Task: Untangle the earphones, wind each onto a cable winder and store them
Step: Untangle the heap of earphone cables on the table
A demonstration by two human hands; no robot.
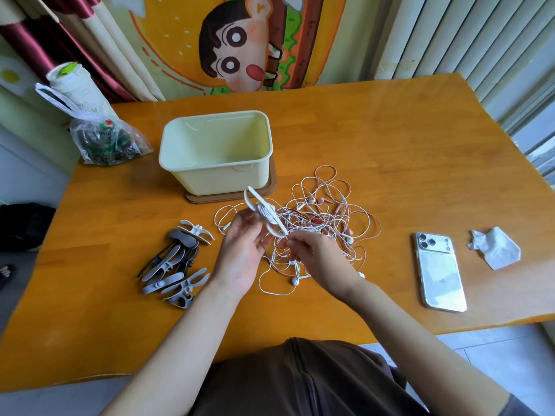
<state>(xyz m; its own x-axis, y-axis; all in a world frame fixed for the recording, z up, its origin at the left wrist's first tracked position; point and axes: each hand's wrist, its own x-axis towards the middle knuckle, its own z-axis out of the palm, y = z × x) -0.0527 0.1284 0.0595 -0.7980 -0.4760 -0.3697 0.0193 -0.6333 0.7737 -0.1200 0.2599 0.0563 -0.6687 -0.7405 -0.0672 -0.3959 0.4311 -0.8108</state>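
Observation:
A tangle of white and pink earphones (326,217) lies on the orange table (390,151) in front of me. My left hand (243,250) holds a white cable winder (264,213) raised above the tangle, with white cable wound round its middle. My right hand (315,253) pinches a white cable close to the winder's lower tip. A pile of grey and white cable winders (180,262) lies to the left of my left hand. A pale yellow storage box (216,175) stands open behind the tangle on a brown lid.
A white phone (440,271) lies face down at the right, with a crumpled tissue (495,247) beyond it. A plastic bag (105,139) and a white roll (72,82) stand at the table's far left corner.

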